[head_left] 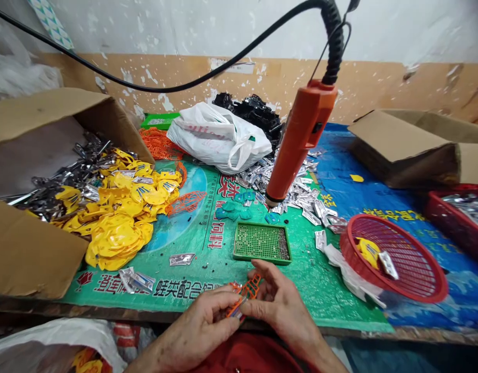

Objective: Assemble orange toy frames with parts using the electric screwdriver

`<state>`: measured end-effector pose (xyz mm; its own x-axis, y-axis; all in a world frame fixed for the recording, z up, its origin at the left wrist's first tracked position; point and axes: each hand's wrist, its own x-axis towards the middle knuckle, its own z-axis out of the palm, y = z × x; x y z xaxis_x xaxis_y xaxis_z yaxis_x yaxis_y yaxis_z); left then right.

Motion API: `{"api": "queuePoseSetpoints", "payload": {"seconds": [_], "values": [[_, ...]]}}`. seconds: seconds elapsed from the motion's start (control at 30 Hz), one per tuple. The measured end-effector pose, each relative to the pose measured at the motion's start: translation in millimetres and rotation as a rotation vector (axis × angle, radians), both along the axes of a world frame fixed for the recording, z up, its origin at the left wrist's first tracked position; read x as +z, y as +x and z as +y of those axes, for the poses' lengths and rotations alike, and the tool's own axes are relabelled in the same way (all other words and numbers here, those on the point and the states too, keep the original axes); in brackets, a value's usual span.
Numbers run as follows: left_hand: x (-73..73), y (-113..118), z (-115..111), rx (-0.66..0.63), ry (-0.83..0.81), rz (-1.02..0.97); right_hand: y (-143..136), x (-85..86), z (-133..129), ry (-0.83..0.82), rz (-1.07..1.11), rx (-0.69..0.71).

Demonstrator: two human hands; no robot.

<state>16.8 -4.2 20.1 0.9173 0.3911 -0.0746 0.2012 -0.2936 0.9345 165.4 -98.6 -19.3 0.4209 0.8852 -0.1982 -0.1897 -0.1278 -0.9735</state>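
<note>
Close to the table's front edge, my left hand [205,321] and my right hand [279,303] meet around an orange openwork plastic piece [251,288]. The fingers of both hands are closed on it, and a small metallic bit shows between the thumbs, too covered to name. Just beyond my hands lies a green perforated tray [258,243] with many tiny screws gathered at its right side. An orange electric screwdriver [301,140] hangs above and behind that tray, tip down. Teal plastic pieces [234,207] are scattered behind the tray.
At left, an open cardboard box [40,254] spills yellow plastic pieces [122,228] and dark metal parts. A white plastic bag [219,137] and silver metal plates [297,191] lie farther back. On the right stand a red basket [394,259] and another cardboard box [405,150].
</note>
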Motion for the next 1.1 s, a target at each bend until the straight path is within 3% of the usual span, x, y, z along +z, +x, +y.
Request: {"api": "queuePoseSetpoints", "payload": {"seconds": [0.13,0.33,0.4,0.47,0.6,0.67,0.8,0.87,0.97,1.1], "values": [[-4.7,2.6,3.0,-0.032,-0.164,0.055,-1.5,-4.6,1.9,0.008,0.119,-0.030],[-3.6,5.6,-0.7,0.046,-0.033,-0.001,2.6,1.8,4.0,0.001,-0.021,0.058],[-1.0,5.9,-0.8,0.069,-0.093,0.011,13.6,13.0,2.6,-0.014,-0.197,0.080],[0.9,6.3,0.4,0.109,-0.184,0.043,34.5,31.1,4.1,0.022,-0.430,0.012],[-0.9,8.2,2.7,0.197,-0.417,0.107,91.2,75.9,32.9,0.268,-0.785,-0.422],[-4.2,9.2,2.7,0.231,-0.521,0.133,112.4,93.0,62.4,0.352,-0.850,-0.422],[-10.9,9.1,2.2,0.280,-0.631,0.151,120.4,107.5,123.9,0.485,-0.525,-0.134],[-12.6,8.1,2.7,0.292,-0.655,0.142,112.4,108.3,140.1,0.505,-0.353,-0.070],[-11.0,6.9,4.8,0.280,-0.643,0.150,99.6,105.4,138.8,0.474,-0.324,-0.096],[-3.6,9.4,8.5,0.223,-0.580,0.202,92.7,92.8,112.3,0.361,-0.371,-0.219]]}}
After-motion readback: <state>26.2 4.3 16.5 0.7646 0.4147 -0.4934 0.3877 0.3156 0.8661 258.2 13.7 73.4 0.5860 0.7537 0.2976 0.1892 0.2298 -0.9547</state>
